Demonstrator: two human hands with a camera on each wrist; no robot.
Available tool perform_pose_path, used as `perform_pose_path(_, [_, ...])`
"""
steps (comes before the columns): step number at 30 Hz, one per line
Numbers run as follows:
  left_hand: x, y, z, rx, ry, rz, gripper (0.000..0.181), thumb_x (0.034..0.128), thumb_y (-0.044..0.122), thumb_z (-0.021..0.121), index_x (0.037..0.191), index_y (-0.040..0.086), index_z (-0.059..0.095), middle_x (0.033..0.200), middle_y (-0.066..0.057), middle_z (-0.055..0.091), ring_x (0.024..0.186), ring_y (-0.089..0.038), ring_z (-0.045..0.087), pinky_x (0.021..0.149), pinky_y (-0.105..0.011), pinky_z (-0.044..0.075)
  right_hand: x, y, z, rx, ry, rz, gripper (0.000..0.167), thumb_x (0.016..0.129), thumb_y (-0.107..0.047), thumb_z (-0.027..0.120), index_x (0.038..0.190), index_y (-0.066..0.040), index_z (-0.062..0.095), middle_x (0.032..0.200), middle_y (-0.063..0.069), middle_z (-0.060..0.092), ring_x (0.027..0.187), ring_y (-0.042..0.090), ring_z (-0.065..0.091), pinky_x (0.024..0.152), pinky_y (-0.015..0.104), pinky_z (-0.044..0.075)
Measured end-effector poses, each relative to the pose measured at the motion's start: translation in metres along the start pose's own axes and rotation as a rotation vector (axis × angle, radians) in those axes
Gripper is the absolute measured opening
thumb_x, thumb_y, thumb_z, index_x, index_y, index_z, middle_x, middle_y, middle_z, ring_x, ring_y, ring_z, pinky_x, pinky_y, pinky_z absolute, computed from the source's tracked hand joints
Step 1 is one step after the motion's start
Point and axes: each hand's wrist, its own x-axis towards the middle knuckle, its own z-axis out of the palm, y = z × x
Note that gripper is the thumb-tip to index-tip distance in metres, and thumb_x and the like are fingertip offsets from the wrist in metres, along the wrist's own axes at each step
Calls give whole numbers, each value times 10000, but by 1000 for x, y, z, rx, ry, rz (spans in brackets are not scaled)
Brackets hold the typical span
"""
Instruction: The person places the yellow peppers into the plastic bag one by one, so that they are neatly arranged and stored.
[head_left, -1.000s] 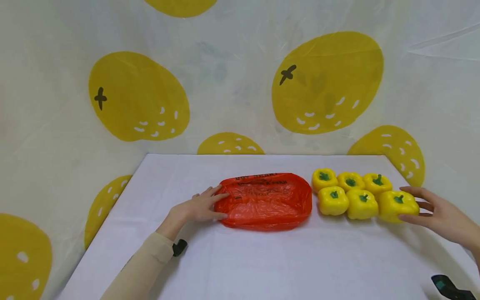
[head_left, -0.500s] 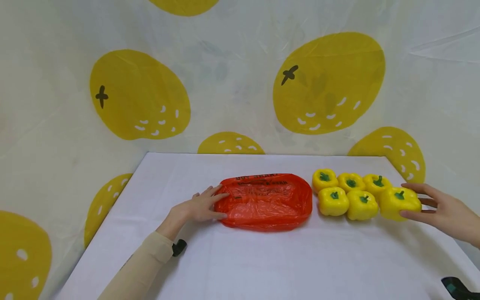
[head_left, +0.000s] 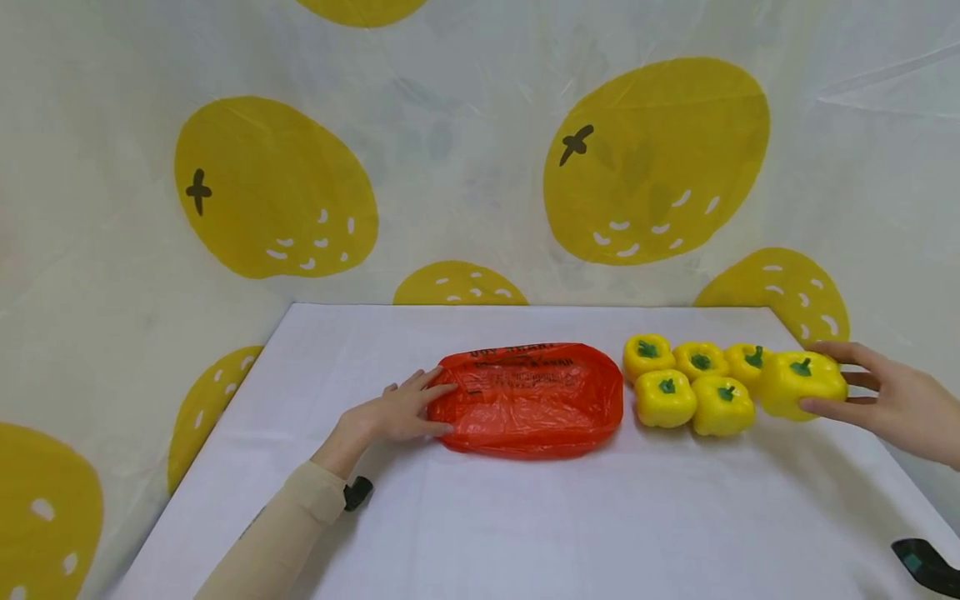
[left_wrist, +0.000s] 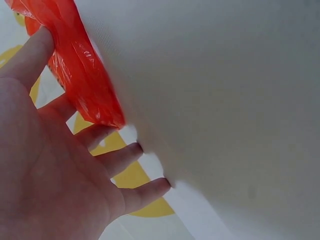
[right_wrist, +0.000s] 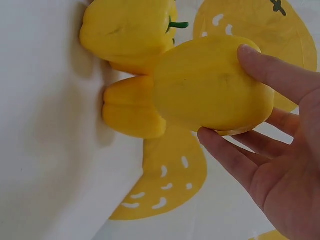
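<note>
In the head view, a red plastic bag [head_left: 532,404] with dark print lies in the middle of the white table. My left hand [head_left: 405,408] touches its left end. The left wrist view shows the thumb and some fingers against the red plastic [left_wrist: 87,75], the other fingers spread on the table side. At the right, my right hand [head_left: 892,400] holds a yellow bell pepper [head_left: 798,387] with a green stem, raised off the table. In the right wrist view that held pepper [right_wrist: 205,85] sits between thumb and fingers, apart from the tabletop.
Several other yellow bell peppers [head_left: 666,400] stand close together between the bag and the held pepper. Behind the white table [head_left: 570,525] hangs a pale cloth [head_left: 465,167] printed with large yellow fruit. A black strap end [head_left: 926,567] shows at the lower right.
My right hand has lifted the yellow bell pepper up off the table, slightly to the right, its shadow now apart from it. The left hand and the bag have stayed in place.
</note>
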Motion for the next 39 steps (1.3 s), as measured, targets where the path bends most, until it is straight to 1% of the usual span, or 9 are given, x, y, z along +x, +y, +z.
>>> perform_pose_path(3, [0, -1, 1, 4, 4, -2, 817, 937, 575, 658, 1613, 222, 366, 1710, -88, 132, 1552, -387, 81, 1151, -720, 149, 2, -9, -4, 7, 5, 3, 888, 910, -326, 813, 1503, 102, 310, 1412, 421, 384, 1129, 670, 449, 658, 434, 607])
perform_pose_path(7, [1, -1, 1, 8, 5, -4, 817, 937, 572, 658, 1615, 227, 360, 1710, -85, 134, 1552, -386, 81, 1154, -716, 149, 4, -23, -6, 15, -6, 14, 926, 925, -359, 792, 1533, 104, 269, 1426, 415, 362, 1145, 640, 435, 656, 393, 605])
perform_pose_path(10, [1, -2, 2, 11, 2, -8, 818, 936, 569, 660, 1616, 229, 358, 1710, -85, 134, 1552, -387, 82, 1154, -717, 150, 6, -34, -4, 20, -5, 1, 908, 936, -364, 778, 1536, 90, 270, 1433, 408, 347, 1142, 629, 429, 696, 488, 594])
perform_pose_path(13, [1, -1, 2, 6, 0, -12, 819, 933, 563, 667, 1614, 225, 362, 1709, -88, 138, 1551, -390, 84, 1151, -721, 151, 9, -44, -3, 31, 8, -37, 872, 931, -341, 788, 1536, 58, 303, 1445, 386, 364, 1146, 632, 442, 709, 481, 596])
perform_pose_path(16, [1, -1, 2, 6, 0, -12, 820, 932, 565, 667, 1614, 228, 362, 1709, -90, 139, 1551, -391, 86, 1149, -723, 155, 12, -53, 0, 44, 17, -82, 851, 918, -317, 805, 1531, 38, 334, 1456, 363, 393, 1158, 639, 458, 710, 251, 594])
perform_pose_path(20, [1, 0, 1, 11, -2, -7, 819, 936, 568, 660, 1617, 231, 356, 1710, -92, 133, 1551, -392, 85, 1149, -722, 155, 15, -65, 4, 95, 26, -153, 818, 893, -263, 835, 1509, 30, 383, 1459, 322, 438, 1177, 625, 484, 688, -1, 419])
perform_pose_path(30, [-1, 3, -1, 12, -1, -9, 809, 943, 551, 660, 1614, 211, 363, 1707, -108, 139, 1549, -396, 88, 1150, -723, 147, 23, -93, 15, 113, 14, -278, 743, 847, -215, 875, 1462, -60, 487, 1403, 207, 539, 1174, 521, 561, 738, 41, 458])
perform_pose_path(35, [0, 1, 1, 32, 2, 3, 803, 948, 564, 645, 1615, 222, 359, 1710, -97, 128, 1550, -390, 93, 1150, -719, 156, 26, -106, 20, 93, -2, -270, 759, 850, -288, 872, 1472, -71, 494, 1420, 195, 542, 1186, 493, 577, 751, 112, 508])
perform_pose_path(39, [1, 0, 2, 43, 0, 4, 802, 948, 570, 642, 1616, 229, 357, 1710, -94, 127, 1549, -388, 99, 1148, -718, 165, 28, -113, 25, 112, -17, -307, 754, 859, -281, 864, 1476, -64, 490, 1410, 195, 558, 1189, 500, 579, 770, 93, 494])
